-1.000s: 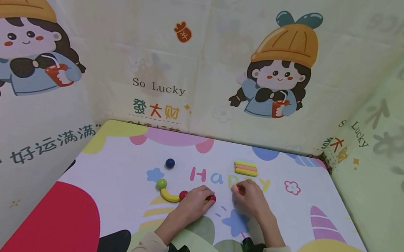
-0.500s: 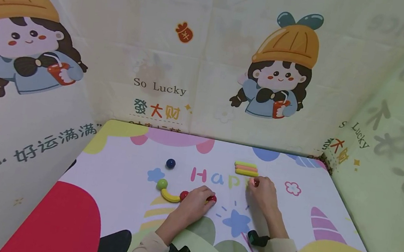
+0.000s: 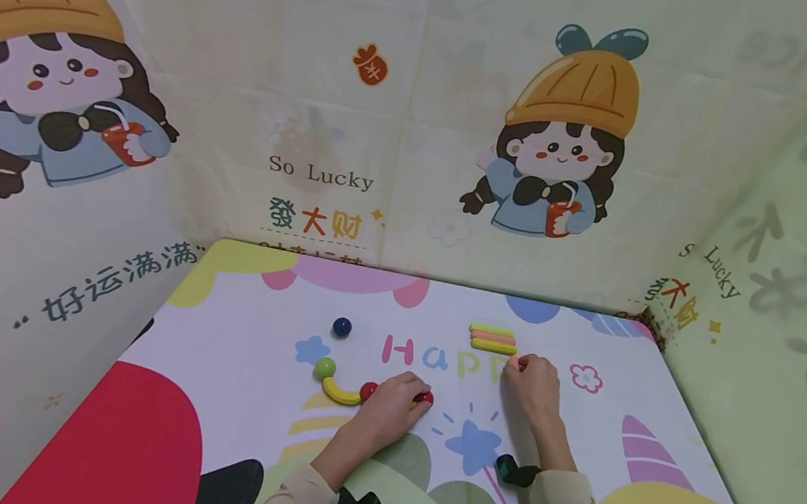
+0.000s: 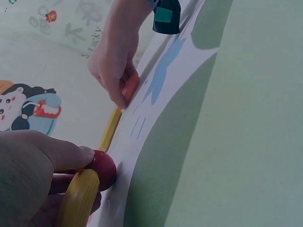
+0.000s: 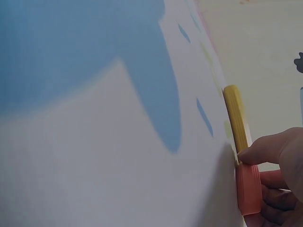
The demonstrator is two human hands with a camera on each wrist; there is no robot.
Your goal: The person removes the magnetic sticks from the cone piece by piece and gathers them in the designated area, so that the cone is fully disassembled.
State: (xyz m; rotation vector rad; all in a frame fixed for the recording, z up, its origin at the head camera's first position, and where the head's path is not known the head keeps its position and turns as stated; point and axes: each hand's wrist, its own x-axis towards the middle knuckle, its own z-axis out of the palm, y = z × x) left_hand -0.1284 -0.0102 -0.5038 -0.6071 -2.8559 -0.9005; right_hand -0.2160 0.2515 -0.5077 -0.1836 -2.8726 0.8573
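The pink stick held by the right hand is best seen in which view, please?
The right wrist view: there the pink stick appears largest, much of its side uncovered. The left wrist view shows it smaller, partly covered by the right hand; the head view shows only a small bit.

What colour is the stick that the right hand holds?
The held stick is pinkish orange; the right wrist view shows it best.

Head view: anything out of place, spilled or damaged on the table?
Nothing looks spilled or damaged. Only the dark blue ball seems odd: it lies alone, while the green ball and yellow curved piece form a line to the left hand.
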